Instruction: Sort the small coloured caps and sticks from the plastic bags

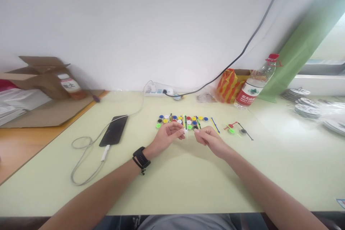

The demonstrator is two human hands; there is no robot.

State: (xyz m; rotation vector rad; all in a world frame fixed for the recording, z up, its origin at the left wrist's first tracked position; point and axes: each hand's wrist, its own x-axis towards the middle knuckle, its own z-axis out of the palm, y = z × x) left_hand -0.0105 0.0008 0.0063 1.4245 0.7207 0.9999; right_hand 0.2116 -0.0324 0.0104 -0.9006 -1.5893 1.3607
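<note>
My left hand (170,134) is closed over the table, thumb and fingertips pinched around a small white piece (185,130). To its right, my right hand (208,137) is also closed, with its fingertips at a small black piece (196,128). A gap separates the two hands. Behind them lie rows of small round pieces in several colours, such as a blue disc (206,119) and a green disc (158,125), with thin coloured sticks among them. Blue and yellow sticks (215,125) lie right of the rows. Farther right are a red stick piece (231,126), a green disc (231,131) and a dark disc (243,131).
A phone (113,131) with a white cable lies at left. Cardboard (48,75) and a small bottle (71,86) stand beyond it. A power strip (159,91) lies by the wall. At right are a large water bottle (253,86), a striped bag (229,86) and stacked discs (307,109).
</note>
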